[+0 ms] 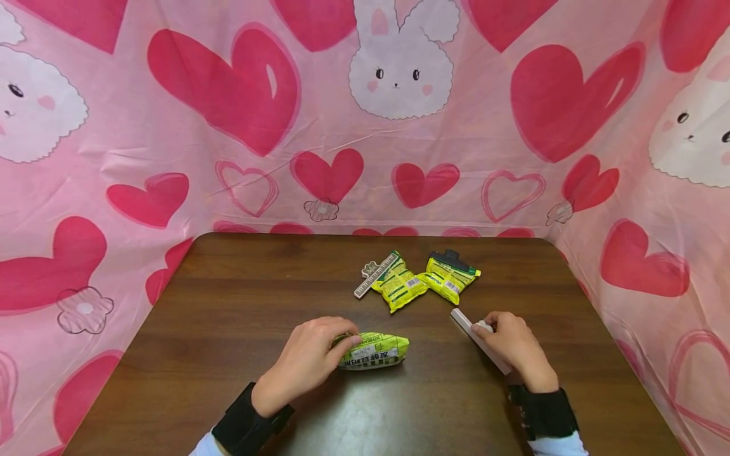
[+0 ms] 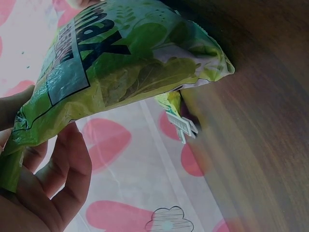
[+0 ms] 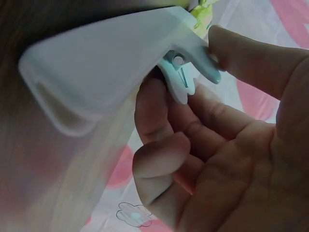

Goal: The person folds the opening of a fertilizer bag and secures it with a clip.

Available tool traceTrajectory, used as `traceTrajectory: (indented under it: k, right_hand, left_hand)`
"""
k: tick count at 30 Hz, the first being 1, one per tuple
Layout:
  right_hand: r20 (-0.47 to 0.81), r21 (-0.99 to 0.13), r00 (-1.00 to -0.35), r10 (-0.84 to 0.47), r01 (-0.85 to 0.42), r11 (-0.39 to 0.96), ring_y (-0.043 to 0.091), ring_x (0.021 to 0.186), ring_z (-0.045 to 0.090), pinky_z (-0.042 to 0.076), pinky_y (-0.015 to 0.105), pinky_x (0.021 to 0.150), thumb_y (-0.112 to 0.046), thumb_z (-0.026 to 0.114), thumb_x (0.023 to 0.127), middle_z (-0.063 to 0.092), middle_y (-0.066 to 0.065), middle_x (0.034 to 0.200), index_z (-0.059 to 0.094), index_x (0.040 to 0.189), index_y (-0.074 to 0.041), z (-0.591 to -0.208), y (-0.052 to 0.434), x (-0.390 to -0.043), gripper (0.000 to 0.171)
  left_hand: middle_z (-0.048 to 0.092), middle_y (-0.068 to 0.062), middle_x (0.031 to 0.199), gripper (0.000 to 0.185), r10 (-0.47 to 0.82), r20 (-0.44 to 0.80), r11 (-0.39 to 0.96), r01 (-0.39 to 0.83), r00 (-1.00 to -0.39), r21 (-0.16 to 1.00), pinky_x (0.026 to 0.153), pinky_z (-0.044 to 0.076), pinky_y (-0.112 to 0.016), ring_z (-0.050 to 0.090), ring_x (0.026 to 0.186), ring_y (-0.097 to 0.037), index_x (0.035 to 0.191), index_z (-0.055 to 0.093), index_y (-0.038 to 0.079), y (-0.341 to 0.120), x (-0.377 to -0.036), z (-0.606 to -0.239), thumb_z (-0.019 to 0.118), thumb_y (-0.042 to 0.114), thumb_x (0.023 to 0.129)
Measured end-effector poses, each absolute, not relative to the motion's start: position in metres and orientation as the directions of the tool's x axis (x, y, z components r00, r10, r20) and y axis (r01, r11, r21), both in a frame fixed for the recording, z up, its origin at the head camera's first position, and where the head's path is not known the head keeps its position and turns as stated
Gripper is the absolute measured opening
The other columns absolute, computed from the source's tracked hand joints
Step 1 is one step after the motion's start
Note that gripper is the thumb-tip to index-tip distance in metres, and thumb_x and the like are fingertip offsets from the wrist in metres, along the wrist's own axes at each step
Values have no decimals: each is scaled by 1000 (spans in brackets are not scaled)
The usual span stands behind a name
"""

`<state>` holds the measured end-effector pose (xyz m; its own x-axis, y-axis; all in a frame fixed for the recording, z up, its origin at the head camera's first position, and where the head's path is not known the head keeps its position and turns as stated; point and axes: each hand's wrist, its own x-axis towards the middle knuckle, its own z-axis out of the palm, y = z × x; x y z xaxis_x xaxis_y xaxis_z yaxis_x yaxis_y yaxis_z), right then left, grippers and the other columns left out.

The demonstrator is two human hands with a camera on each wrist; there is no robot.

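The crinkled yellow-green foil snack packet [image 1: 373, 351] lies on its side at the near centre of the dark brown wooden table [image 1: 239, 304]. Dark printed lettering and a pale label panel cover its face. The long white plastic sealing clip [image 1: 479, 339] is a narrow bar with a hinged lever at 1 end; it lies diagonally, right of the packet and apart from it.

Count: 3 snack packets, 3 clips. At the far centre of the table, 1 second yellow-green packet [image 1: 399, 285] carries a ribbed grey clip [image 1: 375, 275]; just beside it, 1 third yellow-green packet [image 1: 450, 278] carries a black clip [image 1: 450, 258].

The left hand [image 1: 310, 358] lies palm down with its fingers curled over the left end of the near packet, clamped on it. The right hand [image 1: 513, 345] has its fingers curled round the white clip, thumb on the lever, gripping it. Both wrists wear black bands.
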<state>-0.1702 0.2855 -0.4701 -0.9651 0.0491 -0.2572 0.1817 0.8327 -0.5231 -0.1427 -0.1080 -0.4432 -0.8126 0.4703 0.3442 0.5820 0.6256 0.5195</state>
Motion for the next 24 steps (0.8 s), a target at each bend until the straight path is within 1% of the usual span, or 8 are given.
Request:
traceTrajectory:
  k: [5, 13, 19, 24]
  right_hand:
    - [-234, -531, -971, 36, 159, 832, 28, 84, 59, 53, 46, 74, -28, 78, 98, 70, 13, 98, 72, 114, 5, -468, 282, -168, 38]
    - [-152, -549, -988, 25, 106, 829, 27, 81, 55, 47, 40, 69, -26, 78, 96, 64, 8, 87, 73, 107, 2, -468, 279, -166, 30]
    - [-110, -562, -994, -2, 61, 825, 25, 79, 54, 43, 37, 67, -26, 80, 95, 61, 6, 84, 73, 103, -1, -469, 277, -166, 27]
    - [-113, -563, -991, -72, 4, 826, 23, 79, 53, 44, 38, 68, -27, 82, 94, 62, 4, 85, 75, 101, -4, -469, 278, -167, 25]
  left_hand:
    - [73, 13, 97, 7, 469, 340, 625, 578, -815, 525, 71, 54, -30, 66, 85, -3, 100, 79, 25, -108, -143, -443, 80, 19, 97]
    - [73, 13, 97, 8, 470, 341, 622, 580, -814, 527, 71, 54, -30, 66, 85, -2, 100, 79, 25, -108, -143, -442, 80, 19, 96]
    - [72, 14, 96, 7, 473, 348, 618, 586, -809, 524, 70, 53, -30, 65, 84, -1, 99, 78, 25, -108, -143, -443, 79, 19, 97]
    - [72, 15, 96, 7, 474, 347, 619, 586, -810, 523, 70, 53, -30, 65, 84, -1, 99, 78, 26, -108, -143, -443, 78, 19, 98]
